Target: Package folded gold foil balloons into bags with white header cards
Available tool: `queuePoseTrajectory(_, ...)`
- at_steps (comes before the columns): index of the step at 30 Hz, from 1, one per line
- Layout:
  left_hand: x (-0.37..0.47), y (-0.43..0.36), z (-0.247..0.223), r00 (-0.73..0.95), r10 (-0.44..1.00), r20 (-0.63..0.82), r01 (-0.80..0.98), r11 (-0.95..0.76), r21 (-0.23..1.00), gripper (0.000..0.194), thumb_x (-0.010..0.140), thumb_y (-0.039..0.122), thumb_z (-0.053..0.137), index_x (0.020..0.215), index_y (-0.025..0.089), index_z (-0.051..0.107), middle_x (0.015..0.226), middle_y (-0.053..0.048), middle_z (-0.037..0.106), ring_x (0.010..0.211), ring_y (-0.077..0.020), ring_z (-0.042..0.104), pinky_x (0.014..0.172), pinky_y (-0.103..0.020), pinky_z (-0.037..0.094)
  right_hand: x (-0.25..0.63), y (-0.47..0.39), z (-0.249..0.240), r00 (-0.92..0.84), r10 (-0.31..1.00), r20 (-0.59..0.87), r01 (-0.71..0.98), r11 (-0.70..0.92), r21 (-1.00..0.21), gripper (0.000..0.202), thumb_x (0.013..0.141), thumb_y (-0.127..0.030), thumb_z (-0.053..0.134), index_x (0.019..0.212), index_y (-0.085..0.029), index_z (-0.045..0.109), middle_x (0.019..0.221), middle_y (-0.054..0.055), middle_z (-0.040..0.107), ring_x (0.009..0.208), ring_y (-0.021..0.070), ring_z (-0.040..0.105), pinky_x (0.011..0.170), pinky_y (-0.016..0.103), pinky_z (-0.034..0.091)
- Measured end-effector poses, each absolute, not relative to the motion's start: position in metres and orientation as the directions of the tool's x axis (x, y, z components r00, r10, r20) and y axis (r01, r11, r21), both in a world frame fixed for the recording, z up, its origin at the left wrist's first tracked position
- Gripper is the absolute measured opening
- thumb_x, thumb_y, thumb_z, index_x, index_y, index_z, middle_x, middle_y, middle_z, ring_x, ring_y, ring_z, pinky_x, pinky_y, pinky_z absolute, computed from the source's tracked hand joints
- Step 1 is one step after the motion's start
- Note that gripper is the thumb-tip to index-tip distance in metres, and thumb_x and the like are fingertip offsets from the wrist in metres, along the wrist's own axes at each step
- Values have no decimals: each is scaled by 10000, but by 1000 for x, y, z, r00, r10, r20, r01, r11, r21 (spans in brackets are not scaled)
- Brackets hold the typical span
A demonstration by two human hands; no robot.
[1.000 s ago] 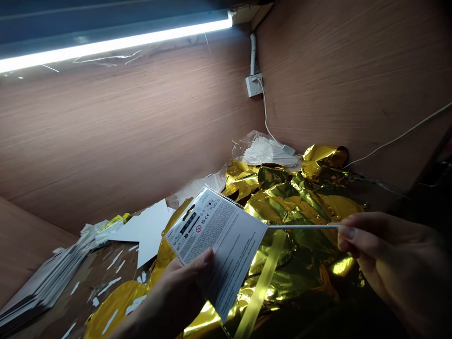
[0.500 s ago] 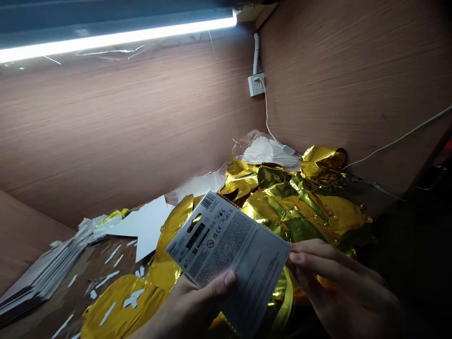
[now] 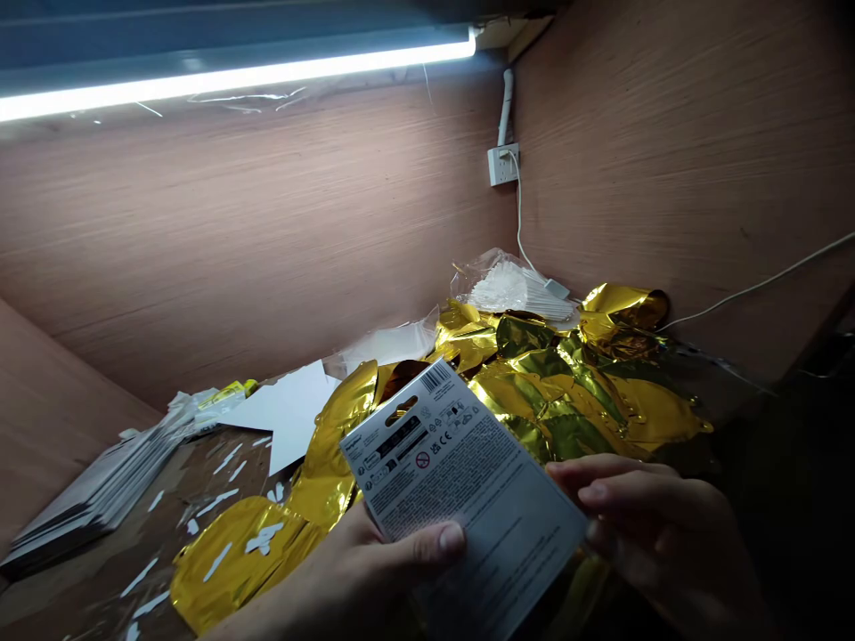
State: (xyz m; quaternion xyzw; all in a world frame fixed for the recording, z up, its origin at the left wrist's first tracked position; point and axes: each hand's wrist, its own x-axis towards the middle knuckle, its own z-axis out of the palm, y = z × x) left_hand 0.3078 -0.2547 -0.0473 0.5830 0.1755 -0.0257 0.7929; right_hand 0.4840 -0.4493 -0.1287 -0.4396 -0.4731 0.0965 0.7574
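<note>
A flat printed package [image 3: 468, 481], with a barcode and a slotted hang hole at its top, is tilted in front of me. My left hand [image 3: 380, 570] grips its lower left side, the thumb lying across the printed face. At the package's right edge is my right hand [image 3: 655, 525], fingers bent and close together, the fingertips at the edge; whether they pinch anything is too dark to tell. Shiny gold foil balloons [image 3: 588, 401] lie behind and around the package, and a further gold foil piece [image 3: 233, 552] lies at the lower left.
White sheets [image 3: 100, 499] are stacked at the left. White card [image 3: 287, 414] and paper strips [image 3: 217, 503] lie on the brown table [image 3: 86, 596]. A clear bag of white sticks [image 3: 514, 287] sits by the corner, below a wall socket [image 3: 503, 166] with a cable.
The view has shifted slightly, so most things appear further right. The package is turned a little and more of its right side shows. My left hand still holds it.
</note>
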Motion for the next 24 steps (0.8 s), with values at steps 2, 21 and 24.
queuePoseTrajectory(2, 306, -253, -48, 935, 169, -313, 251, 307, 918, 346, 900, 313, 757, 1207, 151, 757, 1179, -150, 761, 1069, -285, 735, 990, -422, 547, 482, -448, -127, 549, 536, 641, 299, 590, -750, 311, 905, -78, 754, 1082, -333, 764, 1151, 70, 745, 1028, 282, 742, 807, 331, 676)
queuePoseTrajectory(21, 266, -273, -43, 825, 416, -383, 241, 355, 903, 409, 862, 410, 780, 1153, 123, 768, 1159, -175, 762, 1078, -344, 725, 994, -478, 563, 444, -421, -116, 604, 455, 654, 344, 592, -729, 213, 973, -133, 684, 1102, -279, 769, 1224, 72, 718, 1162, 270, 676, 947, 353, 606)
queuePoseTrajectory(24, 249, -280, -55, 799, 457, -391, 270, 308, 912, 477, 837, 509, 775, 1124, 128, 774, 1152, -169, 760, 1112, -384, 700, 1017, -511, 545, 437, -421, -125, 520, 747, 414, -109, 539, -835, 382, 997, -447, 666, 1346, -291, 675, 1330, 113, 667, 1147, 324, 679, 922, 417, 604)
